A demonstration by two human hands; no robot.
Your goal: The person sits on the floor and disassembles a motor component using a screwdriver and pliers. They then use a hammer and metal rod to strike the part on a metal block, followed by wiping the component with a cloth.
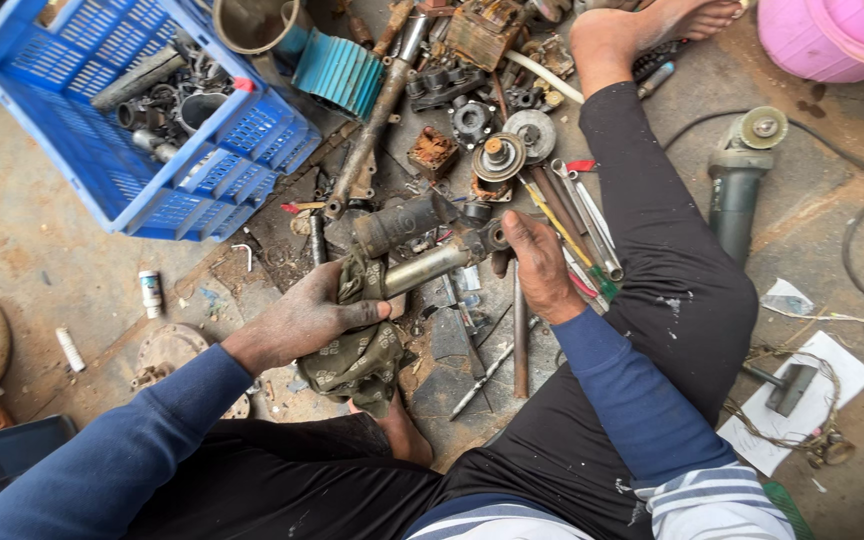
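I sit on the floor with a metal shaft part [430,266] held across my lap area. My left hand [307,318] grips its near end through a dirty green patterned rag [360,345]. At the other end, my right hand [537,265] closes around a dark knuckle joint [482,238]. A grey cylindrical motor housing [402,222] lies just behind the shaft, touching or nearly touching it. Both hands are grimy with grease.
A blue plastic crate [142,130] of metal parts stands at the upper left. Wrenches and screwdrivers [577,215] lie beside my right leg. An angle grinder [737,180] lies at the right, a hammer [787,385] on paper lower right, a pink bucket [832,35] top right.
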